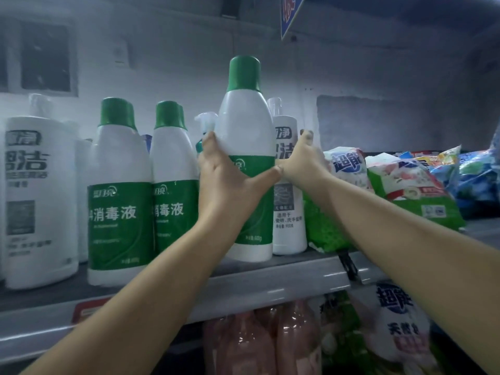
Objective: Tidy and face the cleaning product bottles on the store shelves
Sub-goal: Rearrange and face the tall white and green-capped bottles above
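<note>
Item held: tall white plastic bottle with green cap and green label [244,147] — upright, its base at the front of the grey metal shelf [270,282]. My left hand [227,180] wraps it from its left, fingers [209,140] grasping the body, thumb across the label. My right hand [300,158] presses its right side, fingers curled behind. Left of the bottle: two matching green-capped bottles [121,190]. Just right of it: a slim white spray bottle [288,190]; further right — green and white detergent bags [405,190].
</note>
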Motion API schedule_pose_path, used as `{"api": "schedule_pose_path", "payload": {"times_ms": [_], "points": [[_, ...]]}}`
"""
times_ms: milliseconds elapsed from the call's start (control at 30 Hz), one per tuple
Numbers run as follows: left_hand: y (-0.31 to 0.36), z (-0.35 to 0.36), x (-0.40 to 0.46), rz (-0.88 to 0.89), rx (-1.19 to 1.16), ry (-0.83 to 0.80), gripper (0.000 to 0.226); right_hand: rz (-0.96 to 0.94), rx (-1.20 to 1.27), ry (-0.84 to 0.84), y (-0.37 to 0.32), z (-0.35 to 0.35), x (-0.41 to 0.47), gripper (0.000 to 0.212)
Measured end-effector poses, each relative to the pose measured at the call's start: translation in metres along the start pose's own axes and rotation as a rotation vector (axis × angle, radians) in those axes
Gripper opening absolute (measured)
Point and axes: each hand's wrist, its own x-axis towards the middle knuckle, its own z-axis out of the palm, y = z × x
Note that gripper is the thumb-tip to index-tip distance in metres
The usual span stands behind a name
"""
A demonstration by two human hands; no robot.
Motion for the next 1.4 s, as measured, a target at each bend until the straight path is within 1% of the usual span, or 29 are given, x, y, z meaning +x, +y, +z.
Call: {"api": "schedule_pose_path", "payload": {"times_ms": [67,167,200,267,400,500,567,767,900,967,1033,1133,1200,1267,1333,1400], "points": [[-0.005,0.005,0.002,-0.011,0.0,0.014,0.111,-0.008,-0.092,0.001,0.0,0.003,0.0,0.059],[-0.011,0.012,0.006,-0.019,0.01,0.039,0.112,-0.006,-0.202,-0.013,-0.001,0.003,0.001,0.083],[-0.012,0.014,0.007,-0.026,0.009,0.043,0.113,-0.004,-0.218,-0.012,-0.001,0.004,0.003,0.087],[-0.017,0.018,0.009,-0.03,0.014,0.043,0.114,-0.01,-0.163,-0.003,0.0,0.007,0.009,0.085],[-0.027,0.028,0.006,-0.057,0.025,0.06,0.109,-0.025,0.103,0.02,0.009,0.01,0.017,0.068],[-0.038,0.032,0.006,-0.14,0.038,0.054,0.108,-0.025,0.194,0.054,0.016,0.008,0.02,0.073],[-0.042,0.034,0.008,-0.164,0.04,0.07,0.109,-0.05,0.212,0.084,0.018,0.006,0.021,0.078],[-0.044,0.037,0.006,-0.143,0.099,0.075,0.116,-0.099,0.2,0.147,0.016,0.005,0.016,0.078],[-0.046,0.034,0.004,-0.119,0.045,0.079,0.116,-0.214,0.204,0.178,0.011,0.003,0.008,0.078],[-0.047,0.033,0.003,-0.112,0.034,0.081,0.113,-0.272,0.194,0.203,0.006,-0.002,0.004,0.078],[-0.047,0.032,0.0,-0.088,0.038,0.081,0.104,-0.326,0.212,0.244,-0.001,-0.011,0.0,0.077],[-0.042,0.028,-0.005,-0.016,-0.003,0.113,0.08,-0.39,0.237,0.296,-0.015,-0.026,-0.006,0.079],[-0.03,0.024,-0.009,0.038,-0.046,0.128,0.064,-0.377,0.272,0.312,-0.024,-0.036,-0.009,0.079],[-0.013,0.018,-0.017,0.08,-0.133,0.078,0.053,-0.342,0.336,0.327,-0.033,-0.044,-0.012,0.077],[0.004,0.011,-0.027,0.147,-0.206,0.007,0.05,-0.32,0.387,0.33,-0.042,-0.047,-0.015,0.075],[0.015,0.003,-0.033,0.199,-0.197,-0.075,0.058,-0.316,0.417,0.324,-0.053,-0.047,-0.019,0.074]]}}
